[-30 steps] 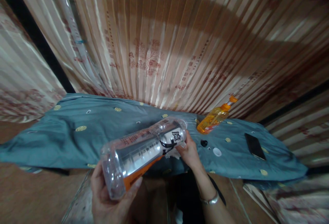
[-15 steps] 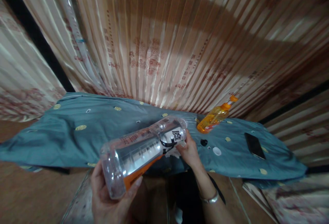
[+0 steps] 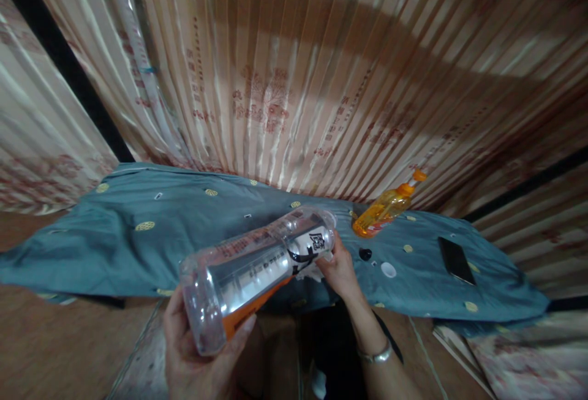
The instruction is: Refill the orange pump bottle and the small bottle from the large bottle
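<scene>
A large clear plastic bottle [image 3: 257, 271] with a white, black and orange label lies slanted across both hands, above the blue-green cloth. My left hand [image 3: 197, 345] is closed around its near, lower-left end, thumb along the orange part. At the far upper-right end, my right hand [image 3: 339, 268] grips the bottle from the side and below; most of its fingers are hidden behind it. Something white and crumpled, perhaps tissue [image 3: 310, 273], shows beneath the bottle by the right fingers. A silver bracelet [image 3: 379, 354] circles the right wrist.
Patterned blue-green cloth [image 3: 184, 204] covers a long low surface. On its right side are a yellow pump bottle [image 3: 383, 210] with an orange top, a small black piece [image 3: 365, 254], a white disc [image 3: 388, 270] and a black phone [image 3: 456, 260]. Pleated curtains [image 3: 275, 51] hang behind.
Hardly anything differs. The bottle and both hands keep the same place and hold; the view has shifted very slightly.
</scene>
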A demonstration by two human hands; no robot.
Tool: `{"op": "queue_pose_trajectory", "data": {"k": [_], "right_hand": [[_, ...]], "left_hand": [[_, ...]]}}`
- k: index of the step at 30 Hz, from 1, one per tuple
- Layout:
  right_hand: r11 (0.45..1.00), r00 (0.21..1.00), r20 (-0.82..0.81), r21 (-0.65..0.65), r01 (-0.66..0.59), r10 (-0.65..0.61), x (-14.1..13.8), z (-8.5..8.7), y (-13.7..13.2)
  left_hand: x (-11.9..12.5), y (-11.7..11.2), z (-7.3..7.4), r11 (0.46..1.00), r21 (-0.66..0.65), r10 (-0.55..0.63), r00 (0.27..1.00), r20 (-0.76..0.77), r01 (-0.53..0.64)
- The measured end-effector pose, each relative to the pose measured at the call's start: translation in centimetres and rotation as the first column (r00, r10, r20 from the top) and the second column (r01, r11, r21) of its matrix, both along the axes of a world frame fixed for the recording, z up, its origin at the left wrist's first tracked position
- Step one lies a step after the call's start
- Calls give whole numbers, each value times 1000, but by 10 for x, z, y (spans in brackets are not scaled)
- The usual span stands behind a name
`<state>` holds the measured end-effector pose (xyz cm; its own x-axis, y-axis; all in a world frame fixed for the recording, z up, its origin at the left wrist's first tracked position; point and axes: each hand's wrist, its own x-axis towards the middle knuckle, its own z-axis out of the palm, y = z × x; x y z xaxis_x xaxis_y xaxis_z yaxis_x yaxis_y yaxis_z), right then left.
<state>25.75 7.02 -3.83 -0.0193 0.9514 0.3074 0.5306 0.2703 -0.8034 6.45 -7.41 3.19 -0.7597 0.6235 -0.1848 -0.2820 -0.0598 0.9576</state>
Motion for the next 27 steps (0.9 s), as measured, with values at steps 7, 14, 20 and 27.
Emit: {"op": "queue_pose_trajectory", "data": {"k": [7, 14, 20, 27], "right_hand": [[1000, 1000, 8, -7, -5, 5, 0, 0, 0], [1000, 1000, 15, 4, 15, -15, 0, -2, 1], [1000, 1000, 7, -1, 12, -12, 1, -3, 1], [1000, 1000, -3, -1, 3, -3, 1, -3, 1]], "left_hand": [[1, 0, 3, 1000, -8, 8, 1000, 11, -8], [0, 0, 3, 1000, 0, 15, 999, -39, -15], [4, 1, 9, 999, 14, 29, 1000, -7, -29], [1, 1, 7, 1000, 2, 7, 999, -31, -7]]}}
